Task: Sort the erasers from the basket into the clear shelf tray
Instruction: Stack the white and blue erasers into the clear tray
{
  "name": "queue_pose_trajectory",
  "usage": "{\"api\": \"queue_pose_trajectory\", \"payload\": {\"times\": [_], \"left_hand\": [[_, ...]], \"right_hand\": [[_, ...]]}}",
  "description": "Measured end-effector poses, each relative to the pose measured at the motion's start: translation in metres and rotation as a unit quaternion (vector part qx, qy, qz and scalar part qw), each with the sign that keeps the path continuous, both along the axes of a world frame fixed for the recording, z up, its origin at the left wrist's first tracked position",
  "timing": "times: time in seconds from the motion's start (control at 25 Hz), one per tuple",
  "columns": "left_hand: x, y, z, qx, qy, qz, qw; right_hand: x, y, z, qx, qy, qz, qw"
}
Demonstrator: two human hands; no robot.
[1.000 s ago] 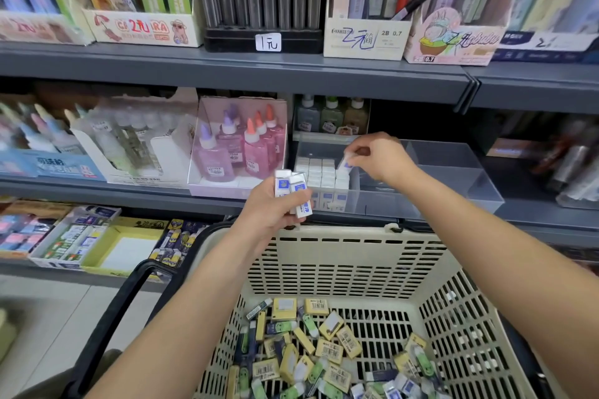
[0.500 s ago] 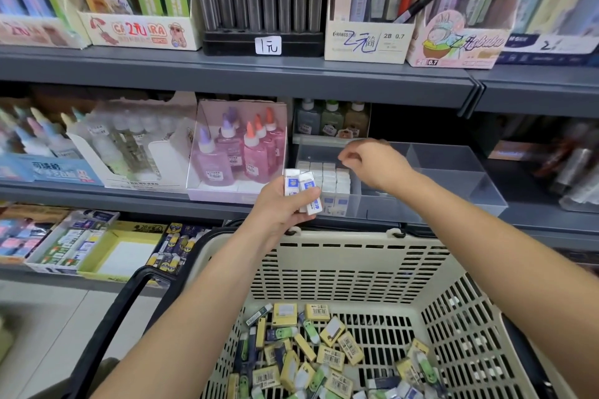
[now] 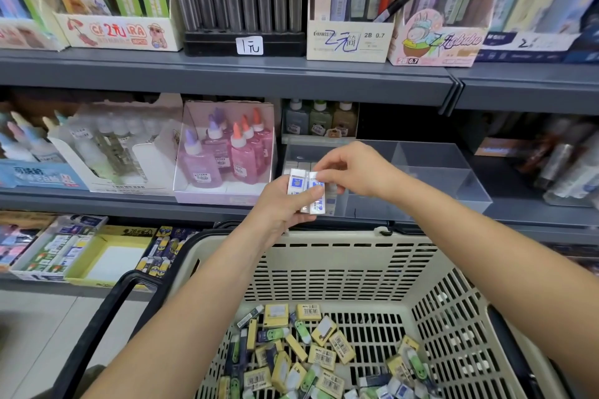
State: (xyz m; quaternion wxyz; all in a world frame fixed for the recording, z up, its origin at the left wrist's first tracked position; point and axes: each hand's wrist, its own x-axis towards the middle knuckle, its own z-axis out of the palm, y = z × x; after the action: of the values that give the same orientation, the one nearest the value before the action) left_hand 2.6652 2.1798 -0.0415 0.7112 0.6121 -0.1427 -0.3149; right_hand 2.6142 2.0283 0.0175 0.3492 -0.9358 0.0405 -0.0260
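**Two hands on the white erasers, in front of the tray**

The left hand [image 3: 282, 207] was closed around a small bunch of white erasers [image 3: 296, 183] with blue labels, thumb across their front and fingers behind them. Two erasers showed clearly side by side; there was perhaps a third one between them, but the view was not sharp enough to be sure. The right hand [image 3: 356, 172] came from the right with curled fingers, and its thumb and forefinger pinched the top end of the rightmost eraser [image 3: 317, 196].

The held erasers stood almost upright, with the long axis running up and down and the printed faces turned toward the camera. Their top ends pointed up to the shelf.

They were above the far rim of the basket [image 3: 340, 262] and just in front of the clear tray [image 3: 431, 168]. In the tray's left part, rows of white erasers [image 3: 299, 167] were partly hidden behind the hands. Many loose erasers [image 3: 324, 353], yellow, green and blue, lay on the basket floor.
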Motion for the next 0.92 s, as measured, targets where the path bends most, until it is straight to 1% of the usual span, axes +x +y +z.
{"api": "queue_pose_trajectory", "payload": {"times": [0.08, 0.2, 0.24, 0.32, 0.4, 0.52, 0.64, 0.68, 0.76, 0.84, 0.92], "left_hand": [[0.001, -0.001, -0.001, -0.008, 0.008, 0.025, 1.000], [0.008, 0.004, -0.001, -0.019, 0.023, 0.085, 0.996], [0.010, 0.006, -0.001, -0.021, 0.024, 0.099, 0.995], [0.013, 0.008, -0.001, -0.023, 0.030, 0.110, 0.993], [0.013, 0.010, -0.002, -0.022, 0.036, 0.108, 0.993], [0.012, 0.012, -0.005, -0.029, 0.045, 0.109, 0.993], [0.012, 0.011, -0.005, -0.033, 0.046, 0.113, 0.992], [0.012, 0.011, -0.004, -0.032, 0.044, 0.113, 0.992], [0.010, 0.010, -0.002, -0.034, 0.040, 0.107, 0.993], [0.008, 0.011, 0.000, -0.040, 0.042, 0.102, 0.993], [0.005, 0.012, 0.002, -0.043, 0.055, 0.102, 0.992]], "right_hand": [[0.003, -0.008, 0.003, 0.035, -0.001, -0.024, 0.999], [0.010, -0.031, 0.006, 0.111, -0.055, -0.141, 0.982], [0.011, -0.037, 0.004, 0.106, -0.081, -0.178, 0.975], [0.015, -0.042, -0.006, 0.043, -0.107, -0.210, 0.971], [0.016, -0.041, -0.017, -0.001, -0.112, -0.203, 0.973], [0.017, -0.039, -0.023, -0.014, -0.113, -0.175, 0.978], [0.017, -0.037, -0.024, -0.079, -0.115, -0.130, 0.982], [0.018, -0.036, -0.025, -0.093, -0.112, -0.125, 0.981], [0.025, -0.035, -0.027, -0.088, -0.089, -0.144, 0.982], [0.035, -0.034, -0.027, -0.058, -0.027, -0.173, 0.983], [0.042, -0.032, -0.028, -0.056, 0.027, -0.186, 0.981]]}}
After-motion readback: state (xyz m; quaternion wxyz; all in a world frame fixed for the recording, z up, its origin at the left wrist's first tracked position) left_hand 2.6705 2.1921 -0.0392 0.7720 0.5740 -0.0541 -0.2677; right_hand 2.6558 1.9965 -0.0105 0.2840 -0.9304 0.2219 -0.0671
